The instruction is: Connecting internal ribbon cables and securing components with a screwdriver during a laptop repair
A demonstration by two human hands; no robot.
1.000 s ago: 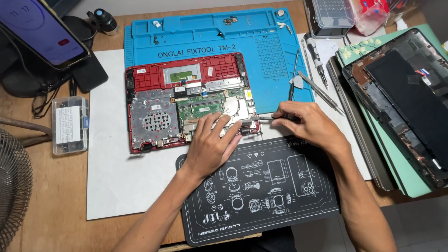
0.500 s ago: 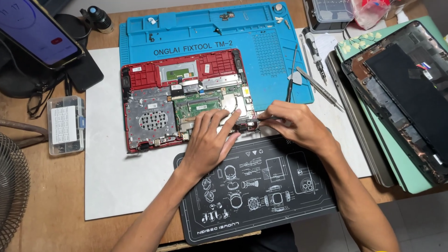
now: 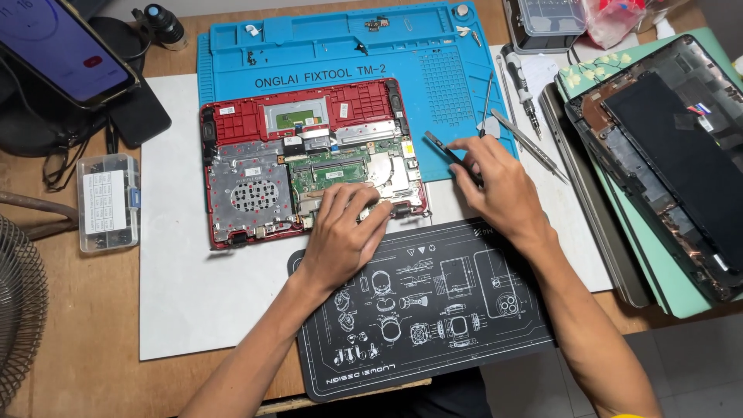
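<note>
We see the opened laptop point(image 3: 309, 162) lying half on the work mat point(image 3: 356, 54) behind it and half on a sheet point(image 3: 186, 294). In front of it lies a printed mat point(image 3: 433, 310). The left hand point(image 3: 344, 232) rests on the laptop's near edge; the right hand point(image 3: 495, 186), just right of the laptop, holds a pry tool point(image 3: 445, 151). Tweezers point(image 3: 530, 143) and a screwdriver point(image 3: 522, 89) lie further right, a laptop shell point(image 3: 673, 155) beyond them. A parts box point(image 3: 107, 203) sits to the left, a phone point(image 3: 58, 46) behind it.

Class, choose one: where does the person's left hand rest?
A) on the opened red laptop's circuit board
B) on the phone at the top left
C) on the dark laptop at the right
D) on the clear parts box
A: the left hand lies flat on the board of the opened red laptop, far from the other things.
</note>
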